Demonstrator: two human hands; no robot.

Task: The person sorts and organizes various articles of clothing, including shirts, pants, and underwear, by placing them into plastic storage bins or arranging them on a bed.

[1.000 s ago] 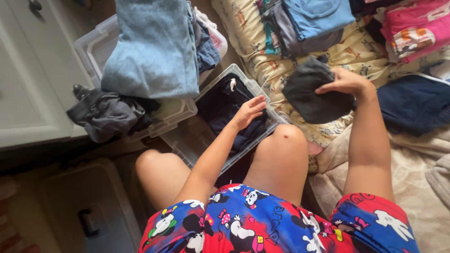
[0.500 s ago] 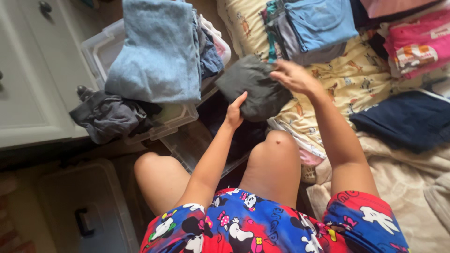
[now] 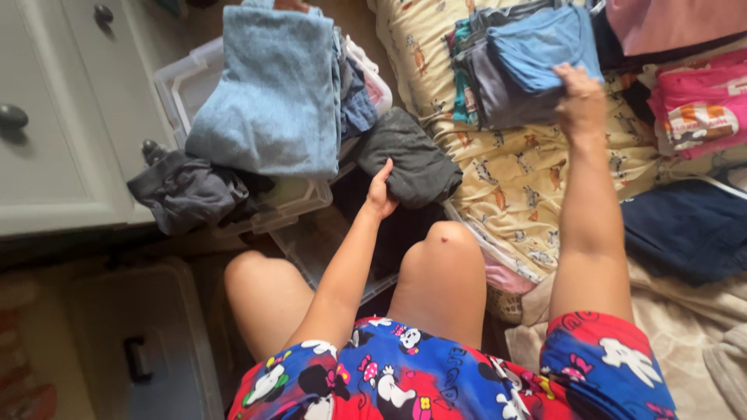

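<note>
1. Holding the dark grey folded garment [image 3: 408, 165] with the left hand [image 3: 380, 193] alone now, fingers curled under its lower edge; half a second ago gripped by both hands together; one second ago carried in the right hand only, over the bed.
2. Resting now partly above the clear plastic bin [image 3: 307, 237] on the floor and partly against the edge of the patterned yellow bedsheet [image 3: 517, 175]; shifted left and down from its earlier spot over the sheet.
3. Freed from the garment, right hand [image 3: 580, 101] lifted up to the folded stack on the bed, fingers closed on the edge of the blue folded top [image 3: 537, 43]; grey folded piece [image 3: 498, 97] just beneath.
4. Unmoved since the earlier frames: light blue denim-like fabric [image 3: 276, 93] draped wide over the upper clear bin [image 3: 183, 82]; crumpled charcoal cloth [image 3: 187, 190] hanging over that bin's front rim.
5. Soft, matte knit on the dark garment, folded into a rough rectangle with rounded corners; thicker, faded weave on the light blue fabric; thin and wrinkled on the sheet, printed with small animals.
6. Lying on the right, a pink printed garment [image 3: 696, 109] and navy fabric [image 3: 689, 225]; standing at left, a white cabinet [image 3: 62, 155] with a round dark knob [image 3: 14, 117].
</note>
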